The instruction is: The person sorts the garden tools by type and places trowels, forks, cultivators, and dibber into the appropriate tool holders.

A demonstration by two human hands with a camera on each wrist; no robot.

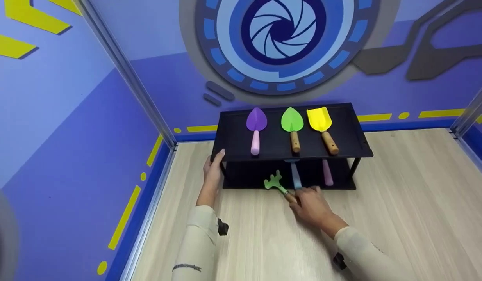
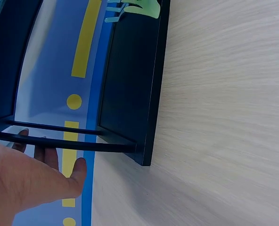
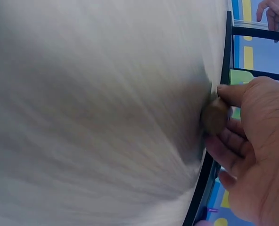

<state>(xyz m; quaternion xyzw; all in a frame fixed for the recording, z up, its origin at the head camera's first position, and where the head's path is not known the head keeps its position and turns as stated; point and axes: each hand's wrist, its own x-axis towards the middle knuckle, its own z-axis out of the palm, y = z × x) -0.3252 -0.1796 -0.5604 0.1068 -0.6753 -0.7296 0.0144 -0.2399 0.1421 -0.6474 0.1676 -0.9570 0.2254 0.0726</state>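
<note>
A black two-tier shelf (image 1: 237, 134) stands against the back wall. My left hand (image 1: 213, 171) holds the left end of its upper tier, thumb on top; in the left wrist view its fingers (image 2: 77, 176) show by the side posts. The wooden handle of a green hand rake (image 1: 274, 182) is gripped in my right hand (image 1: 313, 207), its tines over the lower tier's front edge. Just beside that hand lies a blue-handled tool (image 1: 295, 175), which has light-blue tines (image 2: 113, 19) in the left wrist view. A pink-handled tool (image 1: 327, 173) lies farther right, its head hidden.
On the upper tier lie a purple trowel (image 1: 256, 121) with a pink handle, a green trowel (image 1: 291, 120) and a yellow scoop (image 1: 319, 119), both wooden-handled. Blue-purple panels (image 1: 163, 78) enclose the wood-grain table (image 1: 260, 242) at the back and sides.
</note>
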